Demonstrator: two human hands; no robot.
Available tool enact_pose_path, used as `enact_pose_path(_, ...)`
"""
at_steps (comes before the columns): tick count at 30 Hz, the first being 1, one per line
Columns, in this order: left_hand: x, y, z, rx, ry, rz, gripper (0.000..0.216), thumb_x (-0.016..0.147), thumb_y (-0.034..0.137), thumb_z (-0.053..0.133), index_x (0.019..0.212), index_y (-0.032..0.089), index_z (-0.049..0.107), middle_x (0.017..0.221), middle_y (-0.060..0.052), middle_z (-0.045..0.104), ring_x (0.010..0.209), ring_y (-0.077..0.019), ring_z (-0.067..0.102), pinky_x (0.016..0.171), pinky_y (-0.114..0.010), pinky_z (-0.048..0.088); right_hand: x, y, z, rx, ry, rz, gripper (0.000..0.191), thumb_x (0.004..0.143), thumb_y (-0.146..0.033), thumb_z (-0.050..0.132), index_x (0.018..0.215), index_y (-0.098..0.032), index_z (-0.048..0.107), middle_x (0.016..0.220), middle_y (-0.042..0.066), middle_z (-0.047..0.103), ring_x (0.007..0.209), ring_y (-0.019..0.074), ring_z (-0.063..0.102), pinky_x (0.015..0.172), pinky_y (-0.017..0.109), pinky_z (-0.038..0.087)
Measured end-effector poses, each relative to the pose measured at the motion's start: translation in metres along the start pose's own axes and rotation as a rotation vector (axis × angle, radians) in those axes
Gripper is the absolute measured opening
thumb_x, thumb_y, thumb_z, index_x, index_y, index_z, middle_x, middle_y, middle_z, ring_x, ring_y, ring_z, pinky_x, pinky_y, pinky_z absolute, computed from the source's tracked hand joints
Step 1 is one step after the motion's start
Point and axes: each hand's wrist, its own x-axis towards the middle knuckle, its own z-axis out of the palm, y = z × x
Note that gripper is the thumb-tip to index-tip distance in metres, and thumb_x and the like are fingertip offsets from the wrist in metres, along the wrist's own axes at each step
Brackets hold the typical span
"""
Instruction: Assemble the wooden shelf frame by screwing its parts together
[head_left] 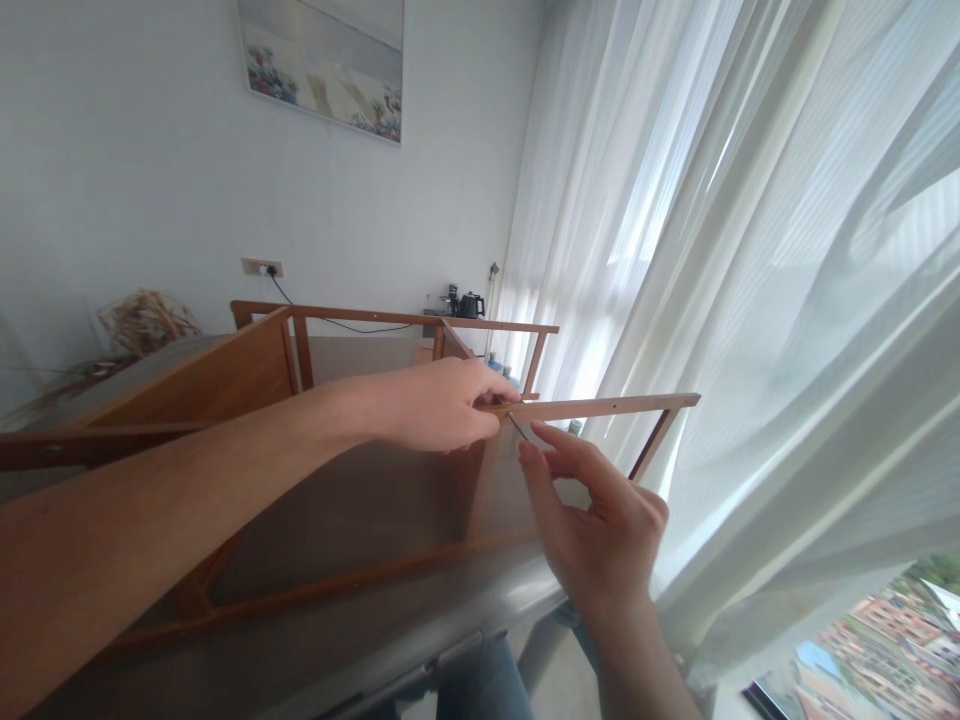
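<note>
A wooden furniture frame [375,573] stands in front of me, with long rails, uprights and cross panels. My left hand [442,400] reaches across it, thumb and fingers closed round the near top rail [585,407] where an inner panel meets it. In my right hand [600,500] a thin metal rod [517,426], which looks like a hex key, is pinched between thumb and forefinger. Its far tip touches the side of the rail, just right of my left thumb. Whether a screw sits at that tip is too small to tell.
Sheer white curtains [720,260] hang close on the right. Behind the frame are a dark kettle [471,305], a wall socket [262,268] with a black cable, and dried plant stems [150,322]. A framed picture [322,70] hangs on the wall.
</note>
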Motion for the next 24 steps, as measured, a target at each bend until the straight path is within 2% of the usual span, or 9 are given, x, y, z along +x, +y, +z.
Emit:
enact_pose_path(7, 0.000, 0.001, 0.000, 0.022, 0.009, 0.000, 0.047, 0.082, 0.023, 0.051, 0.126, 0.020, 0.068, 0.076, -0.002, 0.070, 0.067, -0.0171, 0.064, 0.057, -0.027, 0.041, -0.004, -0.004, 0.001, 0.099, -0.107, 0.112, 0.019, 0.096, -0.018, 0.069, 0.107, -0.029, 0.078, 0.082, -0.005, 0.082, 0.073, 0.0150, 0.080, 0.067, 0.021, 0.061)
enact_pose_path(12, 0.001, 0.000, 0.000, 0.060, 0.012, 0.011, 0.046, 0.083, 0.023, 0.050, 0.124, 0.020, 0.068, 0.077, -0.001, 0.069, 0.068, -0.0170, 0.064, 0.057, -0.028, 0.038, -0.005, 0.002, -0.009, 0.169, -0.274, 0.134, 0.025, 0.094, -0.019, 0.071, 0.117, -0.028, 0.074, 0.101, -0.004, 0.083, 0.087, 0.0153, 0.082, 0.072, 0.017, 0.063)
enact_pose_path(15, 0.000, 0.002, 0.000, 0.050, 0.007, 0.018, 0.039, 0.085, 0.024, 0.049, 0.117, 0.021, 0.070, 0.076, -0.001, 0.068, 0.068, -0.0166, 0.063, 0.057, -0.028, 0.037, -0.004, 0.008, -0.014, 0.170, -0.343, 0.088, 0.032, 0.096, -0.016, 0.066, 0.126, -0.028, 0.070, 0.113, -0.003, 0.082, 0.097, 0.0153, 0.080, 0.079, 0.017, 0.064)
enact_pose_path(18, -0.001, 0.003, -0.001, 0.030, -0.004, 0.021, 0.037, 0.085, 0.025, 0.049, 0.114, 0.021, 0.072, 0.077, -0.002, 0.069, 0.067, -0.0168, 0.062, 0.057, -0.028, 0.038, -0.002, 0.013, -0.016, 0.128, -0.369, 0.007, 0.033, 0.100, -0.015, 0.064, 0.129, -0.028, 0.068, 0.117, -0.003, 0.081, 0.101, 0.0145, 0.079, 0.086, 0.017, 0.062)
enact_pose_path(24, -0.001, 0.003, 0.000, 0.013, -0.009, 0.017, 0.044, 0.084, 0.024, 0.049, 0.123, 0.022, 0.069, 0.078, -0.001, 0.070, 0.069, -0.0173, 0.065, 0.058, -0.027, 0.041, -0.001, 0.018, -0.013, 0.104, -0.302, -0.112, 0.031, 0.098, -0.013, 0.069, 0.127, -0.025, 0.069, 0.115, -0.004, 0.082, 0.095, 0.0120, 0.080, 0.092, 0.015, 0.060)
